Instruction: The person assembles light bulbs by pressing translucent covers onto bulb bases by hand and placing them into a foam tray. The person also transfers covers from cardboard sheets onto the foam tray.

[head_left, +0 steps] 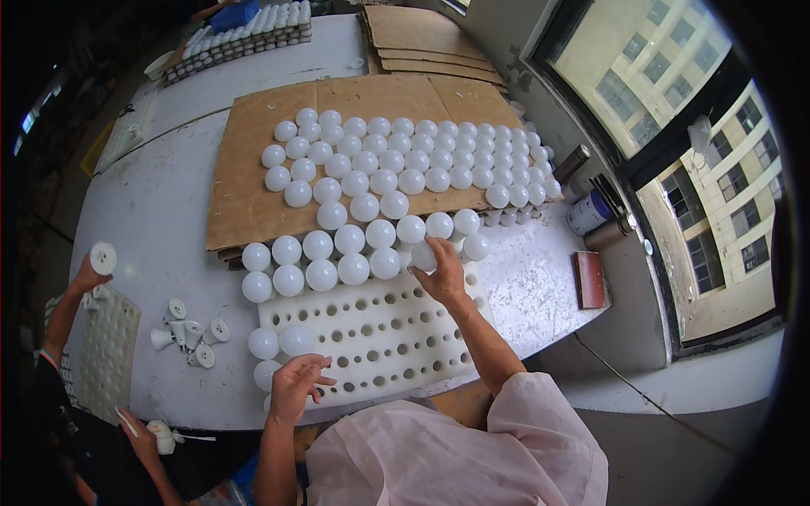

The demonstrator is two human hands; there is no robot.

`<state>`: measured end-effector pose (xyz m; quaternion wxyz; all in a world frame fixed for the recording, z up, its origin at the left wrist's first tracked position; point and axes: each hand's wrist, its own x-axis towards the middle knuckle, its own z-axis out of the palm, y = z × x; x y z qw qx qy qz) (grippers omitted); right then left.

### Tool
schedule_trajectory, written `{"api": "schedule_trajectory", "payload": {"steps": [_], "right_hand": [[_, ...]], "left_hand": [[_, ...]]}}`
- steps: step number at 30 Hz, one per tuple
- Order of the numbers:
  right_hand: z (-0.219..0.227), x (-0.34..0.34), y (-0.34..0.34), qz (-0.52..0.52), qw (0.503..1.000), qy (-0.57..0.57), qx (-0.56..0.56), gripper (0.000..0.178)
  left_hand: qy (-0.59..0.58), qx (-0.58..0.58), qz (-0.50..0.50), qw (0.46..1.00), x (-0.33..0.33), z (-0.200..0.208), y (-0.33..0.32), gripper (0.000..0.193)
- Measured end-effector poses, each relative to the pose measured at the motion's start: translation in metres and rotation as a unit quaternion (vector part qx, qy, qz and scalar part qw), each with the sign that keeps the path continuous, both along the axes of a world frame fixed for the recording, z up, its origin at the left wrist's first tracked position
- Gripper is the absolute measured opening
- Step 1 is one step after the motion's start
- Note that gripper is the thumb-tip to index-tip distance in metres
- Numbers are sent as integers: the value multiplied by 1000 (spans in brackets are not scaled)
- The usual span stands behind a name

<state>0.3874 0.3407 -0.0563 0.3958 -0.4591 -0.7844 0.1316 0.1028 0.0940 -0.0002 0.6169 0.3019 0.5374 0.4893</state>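
White table [169, 223], cardboard [245, 198] under bulbs [364, 207], foam tray [371, 344]

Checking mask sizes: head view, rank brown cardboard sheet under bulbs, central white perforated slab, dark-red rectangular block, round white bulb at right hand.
Largest to smallest:
Cardboard sheet, partly covered
Perforated slab, partly covered
Dark-red block
Bulb at right hand

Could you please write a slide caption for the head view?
Right hand gripping a white bulb at the holed tray, left hand loosely open near other bulbs.
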Motion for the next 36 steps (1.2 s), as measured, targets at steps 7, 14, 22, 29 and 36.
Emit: {"api": "schedule_trajectory", "payload": {"steps": [7,14,22,29,36], "right_hand": [[16,-30,9,4,1000,-1,25,46],[68,-156,71,103,969,-213,-73,50],[83,-208,93,82,894,-425,-119,64],[68,-102,59,268,731,369,-507,68],[58,-65,-33,346,598,459,-559,78]], "left_hand": [[95,-9,198,975,-57,-9,-50,21],[264,-84,411,869,-133,-63,-82,21],[568,-210,274,747,-202,-132,-71,52],[713,-153,100,677,-262,-177,-75,51],[634,-239,22,735,-249,-161,-79,55]]}}
